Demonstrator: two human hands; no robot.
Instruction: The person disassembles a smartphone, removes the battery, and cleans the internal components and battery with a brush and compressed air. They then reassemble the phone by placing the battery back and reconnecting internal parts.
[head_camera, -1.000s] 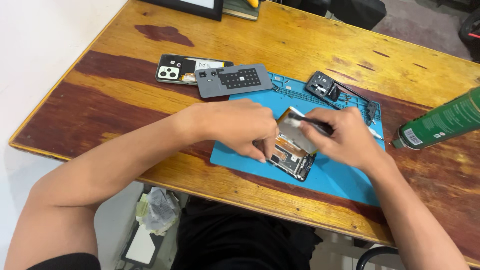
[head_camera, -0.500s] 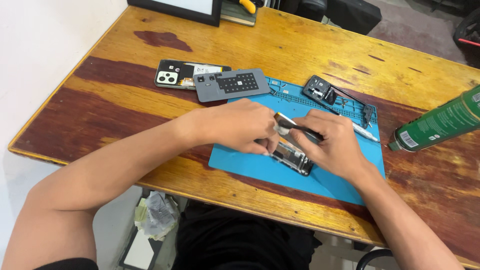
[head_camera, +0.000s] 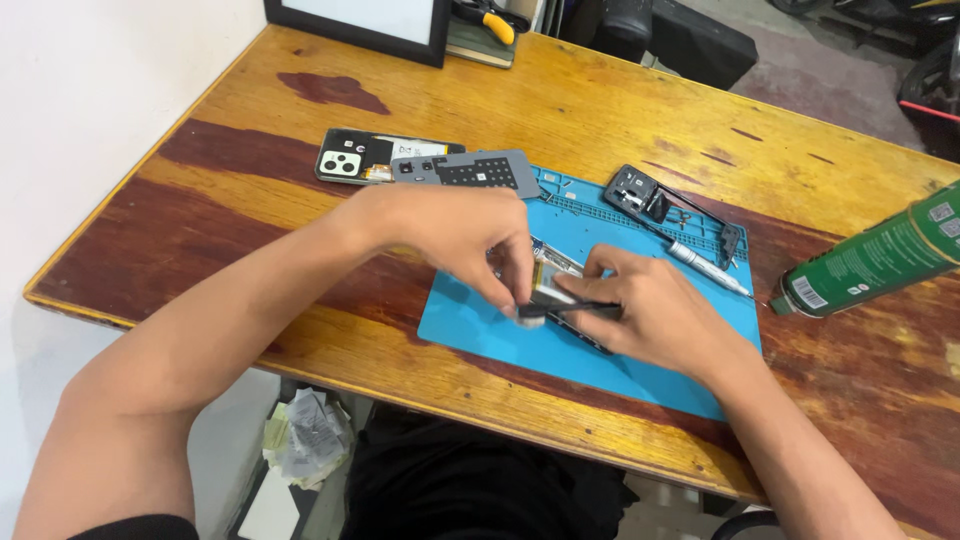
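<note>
Head view, the only one: two bare hands meet at the centre of the frame over one blue work mat (head_camera: 470, 325) on a wooden table (head_camera: 620, 110). The left hand (head_camera: 455, 235) comes in from the lower left, fingers curled downward and pinched together on the edge of one opened phone (head_camera: 553, 285) that lies on the mat at mid-frame. The right hand (head_camera: 650, 315) enters from the lower right, its fingers closed around one thin black tool (head_camera: 565, 310) held flat across the phone; its tip reaches the left fingertips. Most of the phone is covered by both hands, so its inner parts are hard to make out. Count the rest: one phone back cover (head_camera: 365, 160) with camera cut-outs left of centre top, one grey plate (head_camera: 470, 172) overlapping it, one dark frame piece (head_camera: 640, 192) on the mat's upper edge, one slim silver driver (head_camera: 705, 265) just right of it, and one green spray can (head_camera: 870, 262) lying at the right edge, cut off by the frame. At the top, one dark picture frame (head_camera: 360, 25) is also cut off.
</note>
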